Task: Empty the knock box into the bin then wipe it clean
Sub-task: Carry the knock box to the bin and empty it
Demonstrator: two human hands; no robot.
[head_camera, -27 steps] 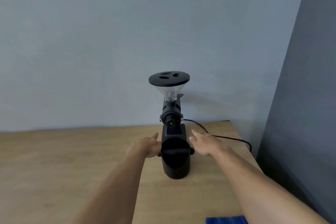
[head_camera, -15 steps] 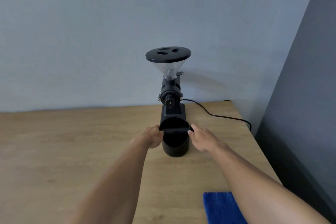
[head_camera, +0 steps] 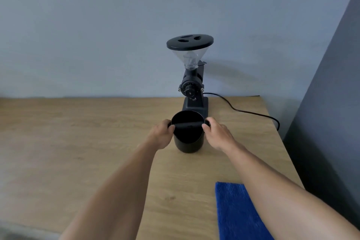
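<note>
A black round knock box (head_camera: 188, 142) with a bar across its mouth stands upright on the wooden table (head_camera: 78, 142), just in front of a coffee grinder. My left hand (head_camera: 162, 132) grips its left side at the bar's end. My right hand (head_camera: 216, 132) grips the right side the same way. The inside of the box is dark and I cannot tell what it holds. A blue cloth (head_camera: 237, 212) lies flat at the near right of the table, partly under my right forearm. No bin is in view.
A black coffee grinder (head_camera: 192, 87) with a clear hopper stands against the back wall, its cord (head_camera: 243, 112) trailing right over the table edge. A dark grey wall (head_camera: 331, 103) runs close along the table's right side.
Both hands went from open beside the knock box to closed on its two sides. The view has tilted down, showing more of the blue cloth.
</note>
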